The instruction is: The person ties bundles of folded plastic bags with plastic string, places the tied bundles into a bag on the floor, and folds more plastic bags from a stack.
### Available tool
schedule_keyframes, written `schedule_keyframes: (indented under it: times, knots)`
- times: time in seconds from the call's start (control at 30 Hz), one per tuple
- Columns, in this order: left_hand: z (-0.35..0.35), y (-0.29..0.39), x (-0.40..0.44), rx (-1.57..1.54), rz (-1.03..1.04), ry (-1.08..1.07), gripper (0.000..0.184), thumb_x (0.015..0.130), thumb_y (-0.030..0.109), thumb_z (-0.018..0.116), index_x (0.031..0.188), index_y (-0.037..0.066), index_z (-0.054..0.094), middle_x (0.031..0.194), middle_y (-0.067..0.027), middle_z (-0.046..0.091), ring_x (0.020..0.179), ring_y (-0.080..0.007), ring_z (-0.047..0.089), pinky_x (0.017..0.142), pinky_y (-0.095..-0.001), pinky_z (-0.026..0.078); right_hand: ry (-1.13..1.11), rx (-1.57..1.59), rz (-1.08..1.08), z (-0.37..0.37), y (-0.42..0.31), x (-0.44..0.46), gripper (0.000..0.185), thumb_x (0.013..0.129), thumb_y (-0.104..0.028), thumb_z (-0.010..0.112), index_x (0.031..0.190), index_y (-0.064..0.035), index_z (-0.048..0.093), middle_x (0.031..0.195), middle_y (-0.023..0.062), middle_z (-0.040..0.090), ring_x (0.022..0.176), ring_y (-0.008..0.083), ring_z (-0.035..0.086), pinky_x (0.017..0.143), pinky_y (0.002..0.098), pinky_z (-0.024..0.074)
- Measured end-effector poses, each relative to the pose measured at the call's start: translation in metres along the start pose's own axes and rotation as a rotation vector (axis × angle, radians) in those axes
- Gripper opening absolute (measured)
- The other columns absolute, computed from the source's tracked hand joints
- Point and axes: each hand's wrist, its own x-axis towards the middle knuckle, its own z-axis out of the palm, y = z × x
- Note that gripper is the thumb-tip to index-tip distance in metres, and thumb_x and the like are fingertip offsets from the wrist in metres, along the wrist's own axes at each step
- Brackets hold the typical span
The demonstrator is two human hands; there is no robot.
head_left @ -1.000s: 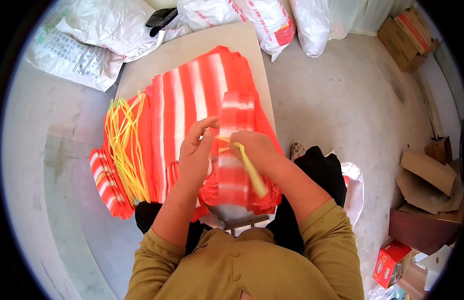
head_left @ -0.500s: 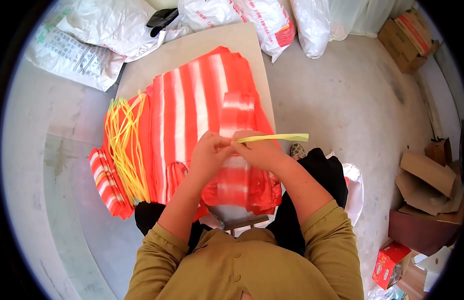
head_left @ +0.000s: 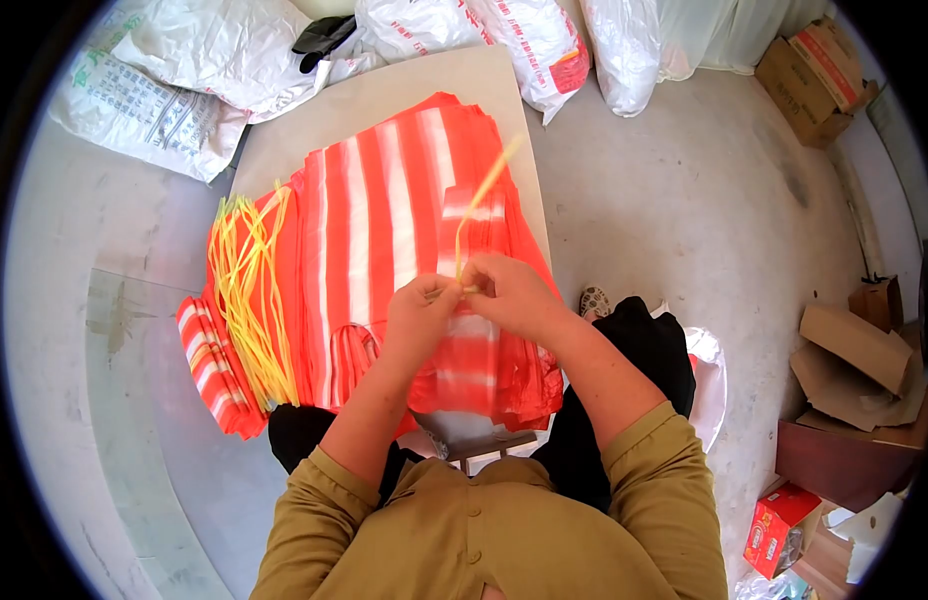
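A thin yellow plastic strip (head_left: 474,208) rises from between my two hands, its upper end blurred and leaning to the right. My left hand (head_left: 417,318) pinches the strip low down. Close beside it, fingertips almost touching, my right hand (head_left: 514,298) is closed on the same strip. Just what lies between the fingertips is partly hidden. Below both hands spreads a stack of red-and-white striped plastic bags (head_left: 384,200), with a narrower striped fold (head_left: 469,365) on top at the right. Many loose yellow strips (head_left: 249,290) lie across the stack's left side.
A rolled striped bundle (head_left: 219,365) sits at the left edge. The stack rests on a beige board (head_left: 384,95). White sacks (head_left: 149,115) and a black item (head_left: 324,38) line the back. Cardboard boxes (head_left: 854,365) and a red box (head_left: 781,525) stand at right.
The yellow strip has swung from pointing right to pointing up, away from me. The right hand's fingers have shifted around it; both hands stay close together over the stack.
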Motion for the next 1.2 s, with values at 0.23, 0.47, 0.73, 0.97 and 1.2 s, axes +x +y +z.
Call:
schedule_keyframes:
  times: [0.23, 0.47, 0.73, 0.97, 1.2]
  knots:
    - [0.004, 0.012, -0.012, 0.142, 0.131, -0.022, 0.017, 0.101, 0.015, 0.069, 0.103, -0.001, 0.072, 0.089, -0.0039, 0.073, 0.083, -0.0098, 0.065, 0.075, -0.027, 0.053, 0.187, -0.28, -0.389, 0.009, 0.007, 0.003, 0.016, 0.082, 0.0, 0.067, 0.098, -0.0035, 0.069, 0.094, 0.011, 0.067, 0.089, 0.0321, 0.066, 0.077, 0.0426, 0.0549]
    - [0.002, 0.001, -0.019, 0.132, 0.211, -0.009, 0.013, 0.103, 0.011, 0.065, 0.106, 0.0, 0.069, 0.09, -0.0028, 0.069, 0.082, -0.0079, 0.061, 0.073, -0.0263, 0.05, 0.145, -0.285, -0.35, 0.007, 0.004, -0.002, 0.014, 0.085, 0.0, 0.067, 0.098, -0.0026, 0.072, 0.099, 0.0118, 0.069, 0.09, 0.0316, 0.068, 0.079, 0.041, 0.0561]
    - [0.004, 0.005, -0.014, 0.117, 0.1, 0.01, 0.011, 0.106, 0.011, 0.062, 0.102, 0.001, 0.066, 0.09, 0.0018, 0.065, 0.08, -0.0041, 0.056, 0.07, -0.0219, 0.046, -0.02, 0.101, 0.173, 0.002, -0.008, 0.001, 0.025, 0.091, -0.008, 0.066, 0.114, -0.0021, 0.061, 0.088, 0.0079, 0.066, 0.085, 0.02, 0.066, 0.077, 0.0355, 0.0537]
    - [0.006, -0.007, -0.008, -0.004, 0.087, -0.009, 0.014, 0.103, 0.012, 0.063, 0.099, 0.0, 0.066, 0.09, -0.0026, 0.069, 0.082, -0.0083, 0.061, 0.074, -0.0277, 0.051, 0.055, -0.128, 0.069, 0.006, -0.003, -0.005, 0.027, 0.085, -0.008, 0.067, 0.111, -0.0038, 0.061, 0.101, 0.0151, 0.067, 0.089, 0.0329, 0.068, 0.076, 0.0391, 0.054]
    - [0.004, -0.009, -0.005, 0.145, 0.126, 0.099, 0.015, 0.102, 0.013, 0.064, 0.097, -0.001, 0.067, 0.086, -0.0063, 0.07, 0.08, -0.0112, 0.064, 0.072, -0.0299, 0.052, 0.058, -0.086, 0.057, -0.007, -0.02, -0.016, 0.027, 0.08, 0.005, 0.063, 0.104, -0.0019, 0.055, 0.106, 0.0172, 0.06, 0.089, 0.0354, 0.065, 0.079, 0.04, 0.0544]
